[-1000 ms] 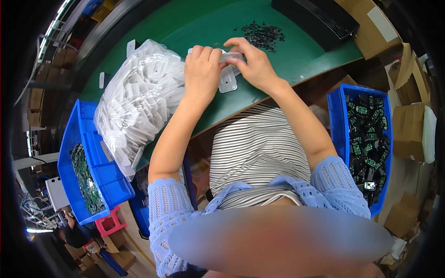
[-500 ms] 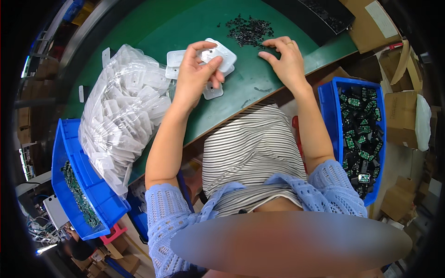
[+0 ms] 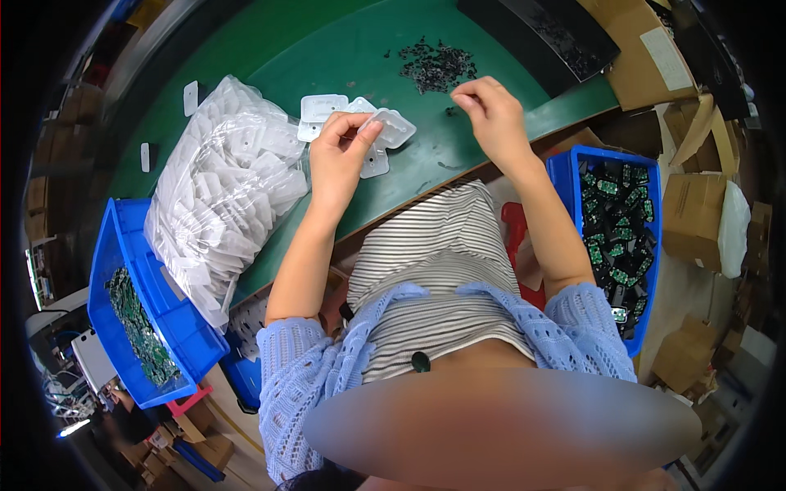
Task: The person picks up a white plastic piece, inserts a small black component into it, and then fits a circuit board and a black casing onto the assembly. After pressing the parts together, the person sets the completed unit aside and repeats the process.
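Holding a white plastic housing (image 3: 391, 127) above a green tabletop (image 3: 344, 49), with both hands raised over the work.

Left hand (image 3: 340, 159) grips the housing by its near edge between thumb and fingers, tilted, above a few more white housings (image 3: 323, 106) lying flat on the tabletop. Right hand (image 3: 491, 119) hovers apart to the right, its thumb and forefinger pressed together on something too small to identify, just below a heap of small dark parts (image 3: 436, 64). A clear bag of white housings (image 3: 221, 192) lies at left, beside a blue bin of green circuit boards (image 3: 135, 319); a second blue bin of boards (image 3: 618, 229) stands at right.
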